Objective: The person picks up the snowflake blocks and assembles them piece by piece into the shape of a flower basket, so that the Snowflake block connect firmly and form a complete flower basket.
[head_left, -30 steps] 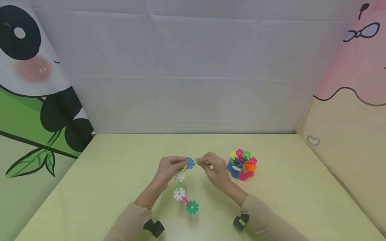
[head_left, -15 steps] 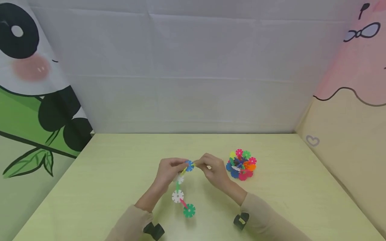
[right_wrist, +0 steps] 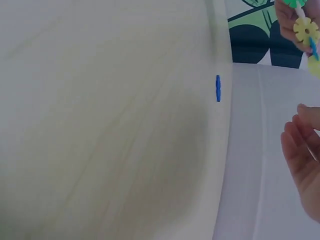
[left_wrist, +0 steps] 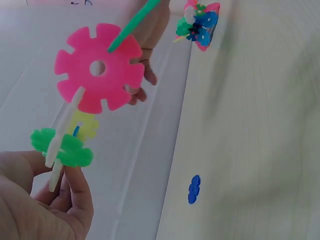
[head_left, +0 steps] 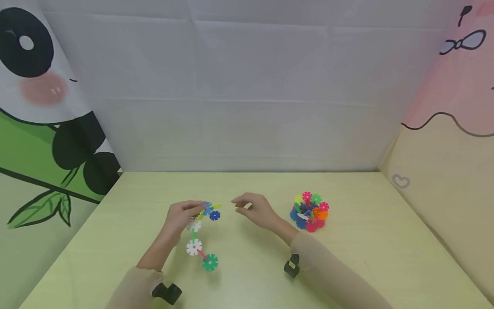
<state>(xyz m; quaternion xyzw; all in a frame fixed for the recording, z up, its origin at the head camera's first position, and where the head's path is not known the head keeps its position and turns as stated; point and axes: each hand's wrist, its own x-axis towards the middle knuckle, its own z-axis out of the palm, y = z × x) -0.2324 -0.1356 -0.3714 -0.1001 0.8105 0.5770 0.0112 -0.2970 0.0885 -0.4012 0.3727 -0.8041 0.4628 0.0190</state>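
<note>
My left hand pinches a chain of slotted plastic snowflake discs near its upper end. A light blue disc and a yellow disc are at that end. Below hang white discs, a green disc edge-on, a pink disc and a green disc lowest. Apart from the chain, my right hand is raised with fingers loosely bent and nothing between them; the right wrist view agrees. A loose dark blue disc lies on the table, clearly separate from the chain in the left wrist view.
A heap of mixed-colour snowflake discs lies on the pale table, right of my right hand. A white sheet rises behind the table's far edge. Printed panels flank it on both sides.
My left hand has moved left with the chain. My right hand has let go of the yellow disc at the chain's end and drawn apart. The loose dark blue disc has come into sight.
</note>
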